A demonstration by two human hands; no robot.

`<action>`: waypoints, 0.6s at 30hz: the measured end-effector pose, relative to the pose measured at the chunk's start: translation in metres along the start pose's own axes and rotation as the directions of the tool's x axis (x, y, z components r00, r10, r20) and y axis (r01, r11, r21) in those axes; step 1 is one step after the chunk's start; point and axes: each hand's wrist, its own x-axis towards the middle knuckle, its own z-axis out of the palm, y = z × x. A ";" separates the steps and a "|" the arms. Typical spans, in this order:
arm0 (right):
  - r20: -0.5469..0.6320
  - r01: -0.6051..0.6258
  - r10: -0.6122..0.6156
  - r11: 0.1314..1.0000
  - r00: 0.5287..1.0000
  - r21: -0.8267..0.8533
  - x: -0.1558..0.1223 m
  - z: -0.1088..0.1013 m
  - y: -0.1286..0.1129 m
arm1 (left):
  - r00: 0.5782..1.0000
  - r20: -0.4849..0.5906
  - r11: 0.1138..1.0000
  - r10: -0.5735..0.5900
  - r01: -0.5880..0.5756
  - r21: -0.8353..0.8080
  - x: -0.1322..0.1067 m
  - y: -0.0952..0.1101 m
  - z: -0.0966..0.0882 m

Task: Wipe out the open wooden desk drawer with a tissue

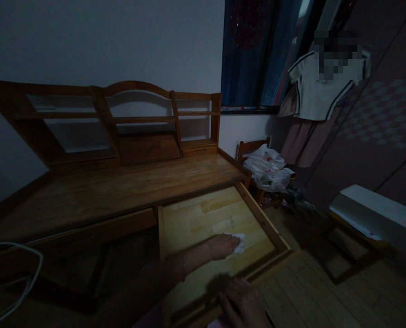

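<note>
Pressing a white cloth (239, 243) onto the pale floor of an open drawer (262, 218), a person's left hand (223, 246) closes its bent fingers over the wad in a dim room. The drawer juts from under the right half of a wooden desk (121, 187), its long axis running from the desk front toward the person. The cloth lies in the drawer's right-hand part, nearer the front rail than the desk, close to the right side wall but clear of it. It pokes out past the fingertips toward that wall, a crumpled lump with no plain long axis. Bare board lies open to the left of the hand and behind it, up to the desk's edge. The right hand (244, 303) sits low at the drawer's front rail, too dark to tell whether it grips the rail or only rests there. In view are one cloth, one open drawer and two hands. Behind the bare desktop rises one shelf unit (134, 120). Right of the desk stands one small chair (252, 146) heaped with plastic bags (269, 173), at least two. A white cable (25, 282) loops at lower left.
</note>
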 end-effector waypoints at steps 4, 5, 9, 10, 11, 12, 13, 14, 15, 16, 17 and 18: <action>0.006 0.015 -0.015 1.000 1.000 -0.006 0.000 0.001 0.001 | 1.000 -0.007 0.999 -0.011 0.011 0.048 -0.004 -0.001 -0.004; 0.005 0.018 -0.018 1.000 1.000 -0.010 0.000 0.001 0.001 | 1.000 -0.011 0.998 -0.016 0.016 0.057 -0.004 0.000 -0.003; 0.001 0.011 -0.011 1.000 1.000 -0.008 -0.001 0.002 0.001 | 0.998 -0.032 0.997 -0.047 0.049 0.063 -0.003 0.002 0.002; -0.012 0.010 -0.010 1.000 1.000 -0.008 -0.001 0.002 0.000 | 0.997 -0.037 0.996 -0.062 0.064 0.058 -0.002 0.003 0.004; -0.028 0.016 -0.016 1.000 0.999 -0.010 -0.001 0.002 -0.001 | 0.996 -0.040 0.995 -0.078 0.080 0.053 0.000 0.003 0.005; -0.046 0.020 -0.021 1.000 0.999 -0.013 0.000 0.002 -0.001 | 0.995 -0.043 0.994 -0.093 0.095 0.050 0.002 0.003 0.006; -0.058 0.024 -0.025 1.000 0.998 -0.017 0.000 0.001 -0.002 | 0.993 -0.045 0.993 -0.106 0.108 0.047 0.004 0.004 0.007; -0.064 0.026 -0.027 0.999 0.998 -0.020 0.000 0.001 -0.003 | 0.992 -0.047 0.992 -0.116 0.118 0.047 0.006 0.004 0.008; -0.064 0.027 -0.029 0.999 0.998 -0.022 0.000 0.001 -0.003 | 0.992 -0.048 0.991 -0.120 0.122 0.049 0.008 0.004 0.008; -0.057 0.027 -0.028 0.999 0.998 -0.023 -0.001 0.001 -0.003 | 0.991 -0.050 0.991 -0.121 0.124 0.052 0.010 0.005 0.008; -0.050 0.023 -0.025 0.999 0.998 -0.025 -0.001 0.001 -0.002 | 0.991 -0.052 0.991 -0.120 0.123 0.057 0.011 0.006 0.008; -0.044 0.019 -0.020 0.999 0.999 -0.028 -0.001 0.002 -0.002 | 0.992 -0.053 0.991 -0.112 0.116 0.062 0.012 0.007 0.008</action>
